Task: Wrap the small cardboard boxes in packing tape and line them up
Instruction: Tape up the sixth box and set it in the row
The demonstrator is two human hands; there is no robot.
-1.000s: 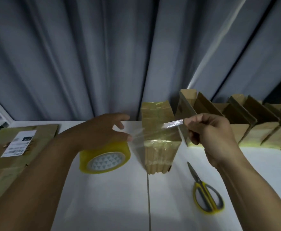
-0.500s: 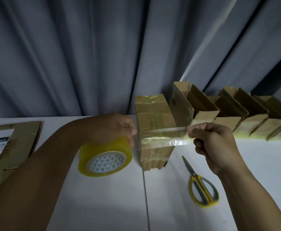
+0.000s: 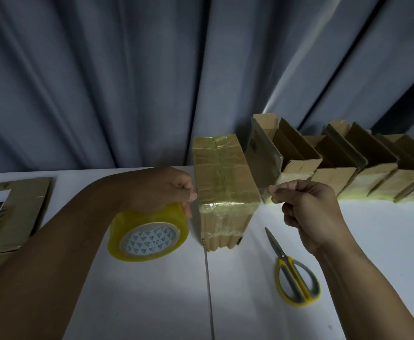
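Yellow tape roll (image 3: 149,231), yellow scissors (image 3: 284,258): one each

Gripping the yellowish tape roll (image 3: 149,234) from above with the left hand (image 3: 166,190), at nine o'clock of the upright taped box (image 3: 225,177) and just beside it. Pinching the tape strip (image 3: 225,205) in the right hand (image 3: 309,212) at three o'clock of that box, holding it across the box's near face. Lying flat on the white table (image 3: 152,303) at five o'clock of the box: yellow-handled scissors (image 3: 294,276), closed, blades toward eleven o'clock. Lined up from one to three o'clock before the grey curtain (image 3: 127,82): open-topped cardboard boxes (image 3: 348,168). Stacked at the nine o'clock edge: flat cardboard (image 3: 24,217) bearing a white label.
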